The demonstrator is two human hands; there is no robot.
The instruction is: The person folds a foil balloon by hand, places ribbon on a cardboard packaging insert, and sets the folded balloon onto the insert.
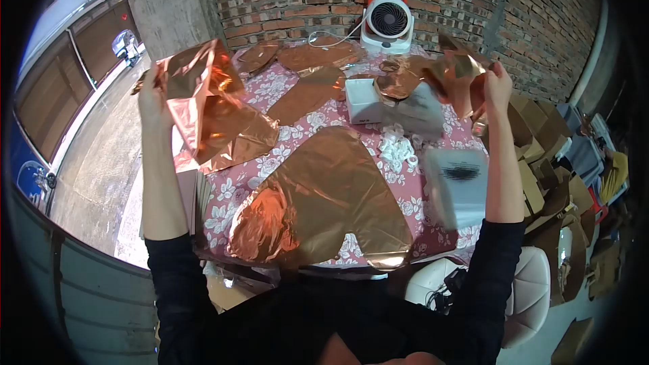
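Note:
My left hand [153, 96] is raised at the left, its fingers closed on the edge of a shiny copper-coloured foil sheet [191, 88]. At the right, my right hand [498, 86] is up too, closed on another crumpled copper foil piece [460, 81]. Between my arms a large copper foil shape [324, 189] lies flat on the flowered pink tablecloth [226, 213], crinkled at its left end. One more foil piece [236, 132] rests below the sheet in my left hand.
More foil pieces [314, 94] lie farther back. A white box [362, 101], white ties [397, 149] and clear plastic bags [462, 186] are right of centre. A fan [389, 20] stands by the brick wall. Cardboard boxes [541, 122] and a white chair [531, 290] are at the right.

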